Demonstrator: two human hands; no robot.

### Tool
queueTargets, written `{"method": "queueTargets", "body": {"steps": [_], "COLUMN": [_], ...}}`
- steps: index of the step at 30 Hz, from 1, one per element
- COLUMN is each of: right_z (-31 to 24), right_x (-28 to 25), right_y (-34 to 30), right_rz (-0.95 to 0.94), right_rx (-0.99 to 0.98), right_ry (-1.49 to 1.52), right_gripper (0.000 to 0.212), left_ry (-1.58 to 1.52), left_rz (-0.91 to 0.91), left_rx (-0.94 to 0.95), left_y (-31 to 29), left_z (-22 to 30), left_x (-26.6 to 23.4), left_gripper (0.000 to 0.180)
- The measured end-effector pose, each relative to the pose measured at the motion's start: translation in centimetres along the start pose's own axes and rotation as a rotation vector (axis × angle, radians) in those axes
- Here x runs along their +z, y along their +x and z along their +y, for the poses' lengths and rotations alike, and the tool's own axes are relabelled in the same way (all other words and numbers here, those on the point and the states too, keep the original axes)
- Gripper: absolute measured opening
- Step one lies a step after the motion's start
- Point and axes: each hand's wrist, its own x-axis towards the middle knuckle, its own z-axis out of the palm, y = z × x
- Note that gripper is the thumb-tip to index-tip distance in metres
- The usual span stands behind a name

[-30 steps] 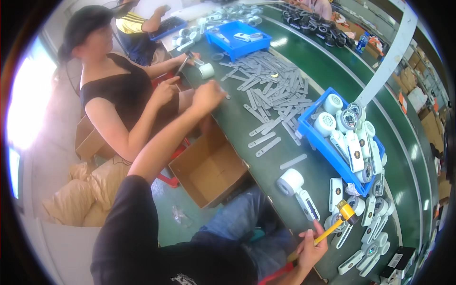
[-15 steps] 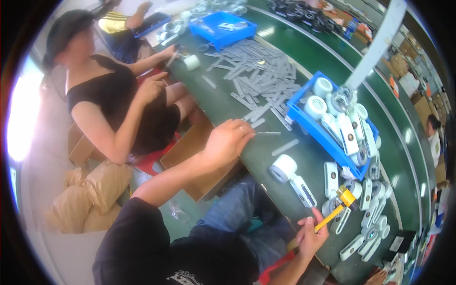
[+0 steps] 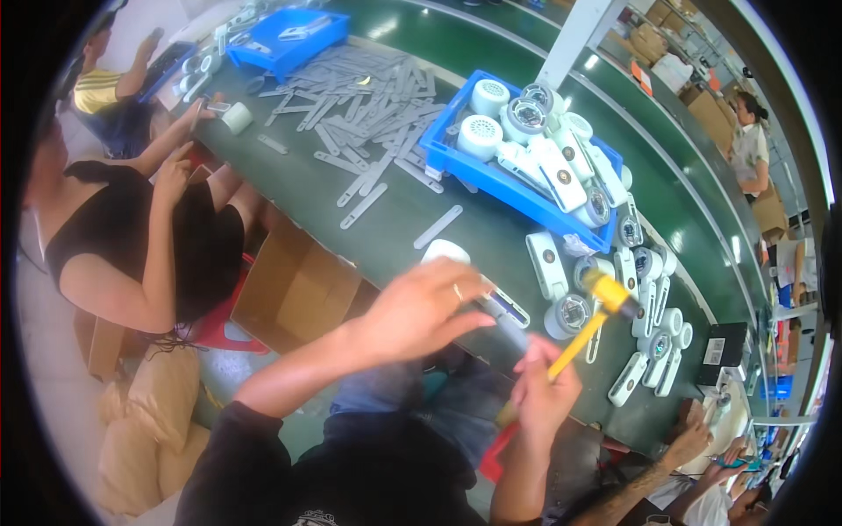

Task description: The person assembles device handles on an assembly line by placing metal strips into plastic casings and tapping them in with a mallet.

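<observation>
Slanting toward 2 o'clock, back upward, the left hand bends its fingers, their grip impossible to tell; the right hand clasps a yellow mallet, fingertips touching a grey strip at 11 o'clock.

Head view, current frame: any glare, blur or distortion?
Head view: bright patches glare off the green conveyor, whose long edges curve toward the rim; head view: yellow mallet in the right hand and the grey strip beside it look soft, likely motion; head view: dark surround blacks out the corners.
</observation>
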Motion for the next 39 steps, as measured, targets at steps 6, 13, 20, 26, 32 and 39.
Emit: {"method": "queueTargets", "body": {"steps": [6,13,20,26,32,39], "right_z": [-0.3,-0.6,-2.1,-3.7,-2.6,-0.7], "right_x": [1.1,0.5,0.2,1.8,1.5,1.7], "right_y": [3.7,5.4,6.3,5.9,6.8,6.3], "right_rz": [-0.07,-0.187,-0.284,-0.269,-0.403,-0.369], "right_rx": [0.075,0.099,0.127,0.364,0.505,0.508], "right_ry": [-0.083,-0.241,-0.385,-0.307,-0.217,0.042], "right_gripper": [0.023,0.024,0.023,0.028,0.042,0.038], "left_ry": [0.232,0.085,0.114,0.098,0.125,0.169], "left_rz": [0.022,0.086,0.027,-0.023,0.033,0.07], "left_rx": [0.195,0.176,0.3,0.249,0.243,0.237], "left_y": [1.3,1.2,1.6,0.7,0.7,0.5], "left_z": [-4.6,-5.6,-6.0,-5.8,-6.1,-5.5], "left_x": [1.9,2.4,1.8,0.1,0.5,0.5], "left_gripper": [0.066,0.052,0.029,0.029,0.027,0.031]}}
